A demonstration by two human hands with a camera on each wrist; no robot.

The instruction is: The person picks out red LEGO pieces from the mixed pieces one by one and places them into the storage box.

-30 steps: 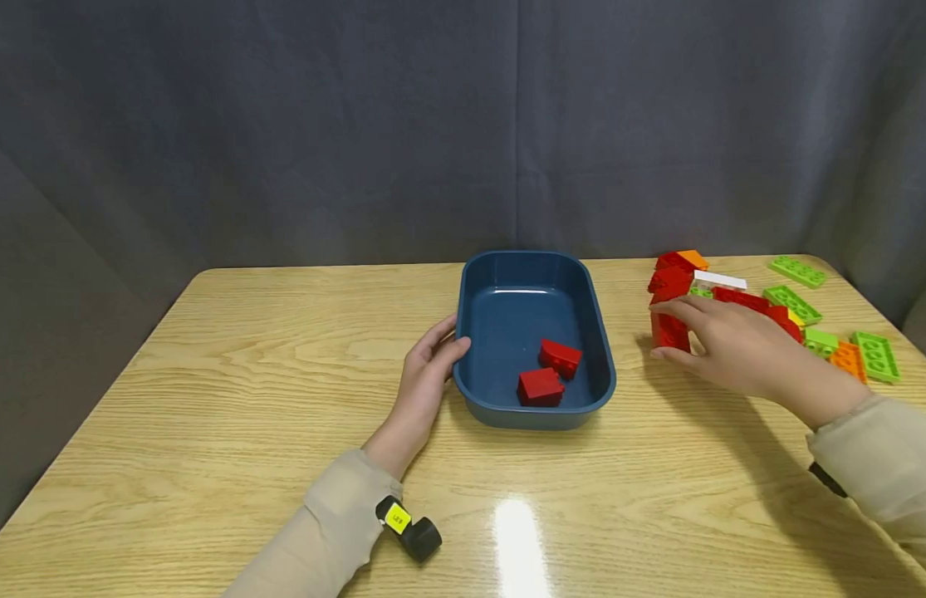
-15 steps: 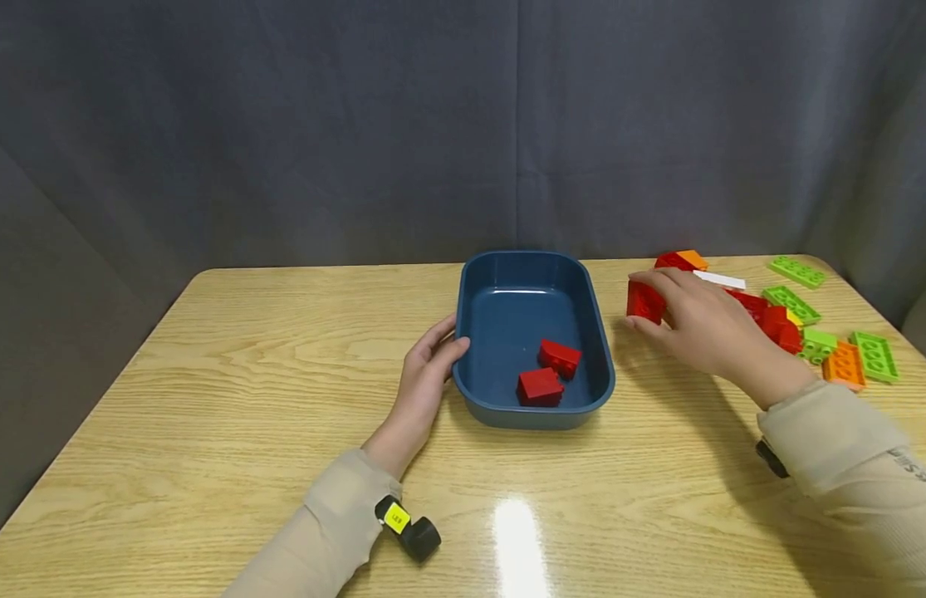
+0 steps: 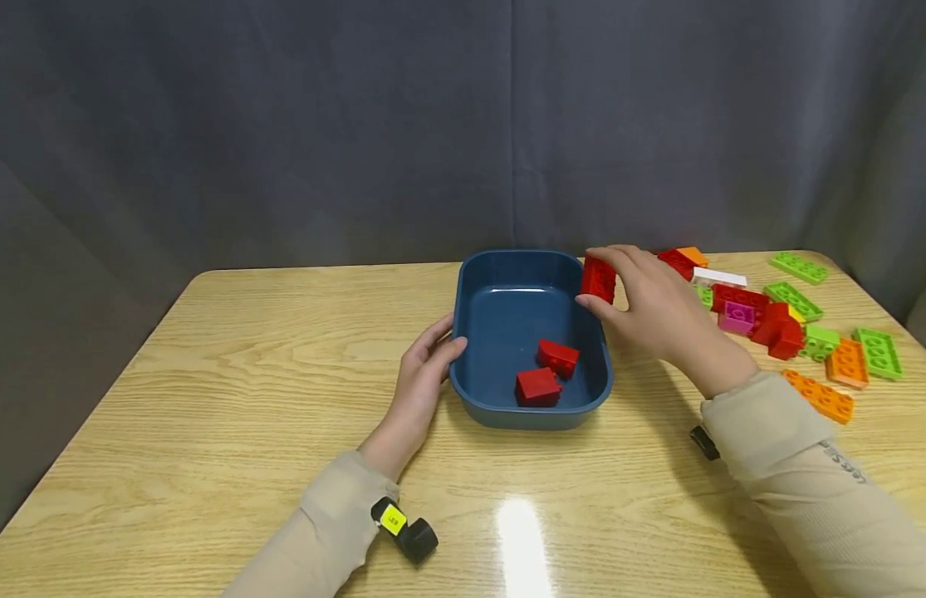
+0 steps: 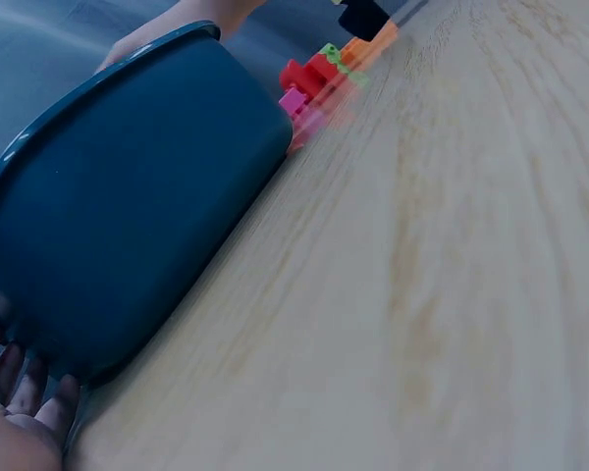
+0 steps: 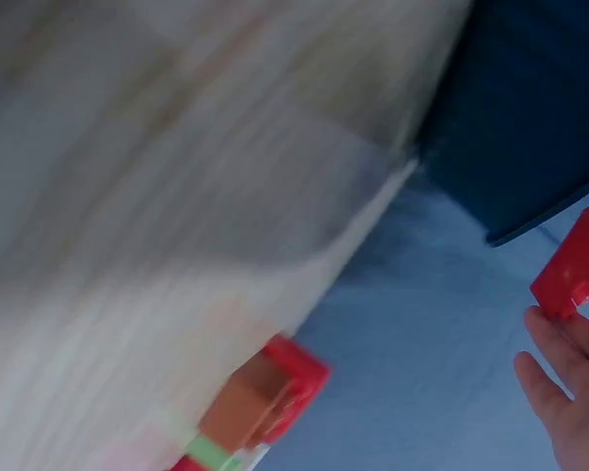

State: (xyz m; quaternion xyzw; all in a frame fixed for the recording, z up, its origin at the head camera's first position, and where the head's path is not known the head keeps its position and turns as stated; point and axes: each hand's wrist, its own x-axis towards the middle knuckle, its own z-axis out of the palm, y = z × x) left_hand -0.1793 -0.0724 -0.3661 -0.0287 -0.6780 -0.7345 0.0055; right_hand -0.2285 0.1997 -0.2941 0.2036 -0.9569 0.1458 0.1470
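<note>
Hands: left (image 3: 420,365) gripping tub (image 3: 507,332), right (image 3: 652,306) pinching brick (image 3: 599,280).

Two markings show in the head view, and neither can be read with certainty. On the left wrist, a bright yellow label (image 3: 393,520) sits on the black wrist camera (image 3: 418,541) by the beige left cuff (image 3: 341,498); it bears a short line of small dark characters, too blurred to make out. Along the beige right sleeve (image 3: 829,515), just past its turned-back cuff (image 3: 765,428), runs dark lettering (image 3: 844,462) in one slanting line, its exact spelling unclear at this size.
</note>
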